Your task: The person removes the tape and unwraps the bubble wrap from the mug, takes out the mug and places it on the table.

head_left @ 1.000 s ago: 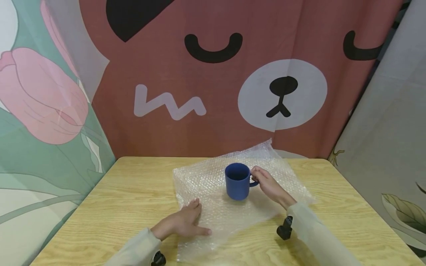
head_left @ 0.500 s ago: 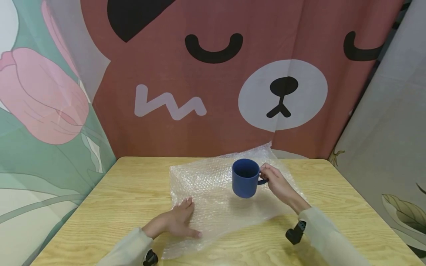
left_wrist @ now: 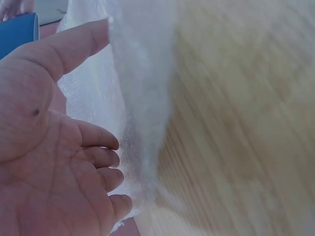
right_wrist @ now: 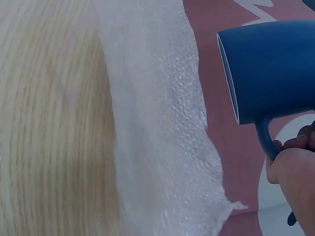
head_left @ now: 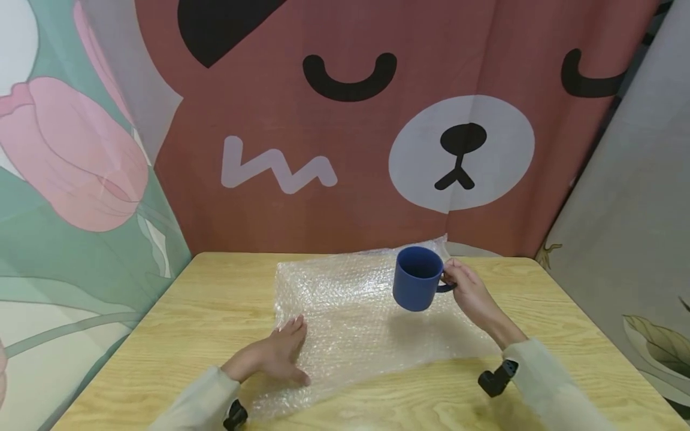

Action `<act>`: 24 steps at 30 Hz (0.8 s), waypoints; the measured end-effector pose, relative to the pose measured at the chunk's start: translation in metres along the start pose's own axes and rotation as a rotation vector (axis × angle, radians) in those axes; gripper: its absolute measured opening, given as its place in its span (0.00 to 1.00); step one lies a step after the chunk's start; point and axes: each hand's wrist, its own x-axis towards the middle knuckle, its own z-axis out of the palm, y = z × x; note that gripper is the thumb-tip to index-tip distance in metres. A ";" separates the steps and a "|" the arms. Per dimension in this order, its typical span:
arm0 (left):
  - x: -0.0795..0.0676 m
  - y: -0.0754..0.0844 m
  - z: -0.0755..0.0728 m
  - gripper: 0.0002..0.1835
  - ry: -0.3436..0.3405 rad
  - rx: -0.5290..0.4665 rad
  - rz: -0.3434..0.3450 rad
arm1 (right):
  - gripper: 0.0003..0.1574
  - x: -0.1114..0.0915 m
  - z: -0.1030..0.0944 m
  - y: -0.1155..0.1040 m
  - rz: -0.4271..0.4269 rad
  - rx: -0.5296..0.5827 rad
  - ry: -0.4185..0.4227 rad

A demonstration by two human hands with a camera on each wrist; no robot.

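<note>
My right hand (head_left: 471, 293) grips the handle of a dark blue mug (head_left: 416, 280) and holds it raised above the bubble wrap, its mouth up and slightly tilted. In the right wrist view the mug (right_wrist: 275, 71) and the curled fingers on its handle show at the right edge. A sheet of clear bubble wrap (head_left: 345, 335) lies spread on the table under the mug. My left hand (head_left: 277, 353) rests on the sheet's left side with straight, spread fingers. The left wrist view shows that palm (left_wrist: 54, 182) and the thumb against the wrap (left_wrist: 140, 73).
The light wooden table (head_left: 221, 299) reaches back to a brown curtain (head_left: 302, 221) printed with a bear's face. A flower-printed curtain (head_left: 91, 257) hangs on the left, and a grey one (head_left: 620, 239) on the right. A small black camera sits on each wrist.
The right hand has lifted the mug off the bubble wrap and carried it up and to the right. The left hand has slid left, and the sheet has shifted left with it.
</note>
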 end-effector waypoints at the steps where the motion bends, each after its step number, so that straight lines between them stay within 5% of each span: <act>1: 0.000 -0.001 -0.001 0.60 0.002 -0.002 0.003 | 0.25 -0.001 -0.002 -0.002 0.001 0.002 0.008; 24: -0.018 -0.038 -0.012 0.50 0.070 -0.081 -0.060 | 0.19 -0.023 -0.062 -0.009 -0.112 0.143 0.172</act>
